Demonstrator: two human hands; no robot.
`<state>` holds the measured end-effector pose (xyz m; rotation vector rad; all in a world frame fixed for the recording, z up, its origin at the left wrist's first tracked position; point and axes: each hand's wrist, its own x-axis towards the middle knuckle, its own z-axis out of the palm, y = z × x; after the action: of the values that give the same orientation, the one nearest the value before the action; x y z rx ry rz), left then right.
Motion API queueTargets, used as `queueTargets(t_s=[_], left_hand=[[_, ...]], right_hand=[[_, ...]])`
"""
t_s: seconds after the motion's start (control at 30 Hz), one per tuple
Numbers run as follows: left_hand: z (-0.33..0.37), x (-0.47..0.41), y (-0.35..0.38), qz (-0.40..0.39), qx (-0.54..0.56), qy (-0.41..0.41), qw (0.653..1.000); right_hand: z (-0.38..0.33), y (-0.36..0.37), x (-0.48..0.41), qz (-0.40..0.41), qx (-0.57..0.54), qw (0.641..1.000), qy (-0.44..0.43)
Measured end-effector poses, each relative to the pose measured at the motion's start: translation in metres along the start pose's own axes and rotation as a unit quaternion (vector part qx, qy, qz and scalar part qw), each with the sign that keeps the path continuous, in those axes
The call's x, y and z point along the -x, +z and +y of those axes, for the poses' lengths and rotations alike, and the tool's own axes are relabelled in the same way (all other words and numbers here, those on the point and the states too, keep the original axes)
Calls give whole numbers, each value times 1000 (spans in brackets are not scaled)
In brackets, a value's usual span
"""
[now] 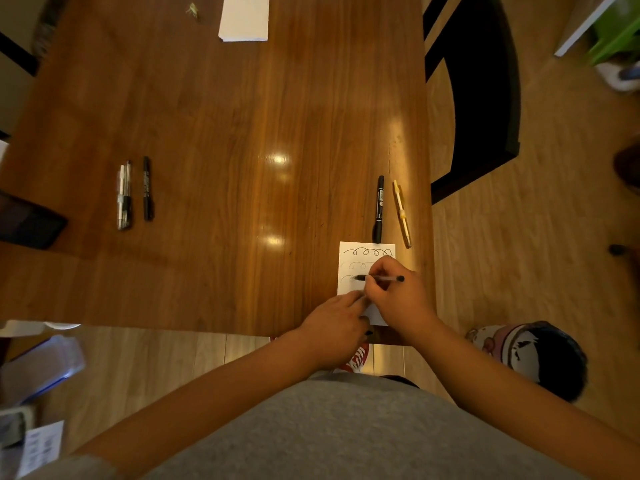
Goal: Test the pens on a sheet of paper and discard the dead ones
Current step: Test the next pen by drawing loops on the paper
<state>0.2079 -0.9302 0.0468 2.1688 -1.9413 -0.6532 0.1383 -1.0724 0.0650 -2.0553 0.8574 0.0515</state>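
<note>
A small white sheet of paper (349, 261) lies near the table's front right edge, with looped scribble lines on its upper part. My right hand (398, 296) grips a thin black pen (381, 278), its tip touching the left side of the sheet. My left hand (337, 323) rests flat on the sheet's lower left corner, fingers pressed down. Just beyond the sheet lie a black marker (379, 209) and a yellow pen (401, 213). Far to the left lie another black marker (148, 188) and two clear pens (123, 197) side by side.
The wooden table (225, 133) carries a white paper stack (244, 17) at the far edge and a dark phone (29, 223) at the left. A black chair (478, 98) stands to the right. A patterned bag (530, 355) sits on the floor.
</note>
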Motion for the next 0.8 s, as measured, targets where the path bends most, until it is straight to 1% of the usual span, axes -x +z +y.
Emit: queueTargets(t_s=[0.23, 0.47, 0.63, 0.8], left_hand=[[0, -3, 1, -43, -27, -7, 999], [3, -6, -3, -64, -44, -11, 997], [6, -7, -2, -60, -28, -15, 998], [7, -8, -2, -42, -9, -16, 999]], right_hand=[[7, -7, -1, 11, -7, 1000, 8], [12, -13, 1, 11, -19, 1000, 10], [16, -14, 5, 16, -3, 1000, 4], [14, -11, 6, 3, -8, 1000, 6]])
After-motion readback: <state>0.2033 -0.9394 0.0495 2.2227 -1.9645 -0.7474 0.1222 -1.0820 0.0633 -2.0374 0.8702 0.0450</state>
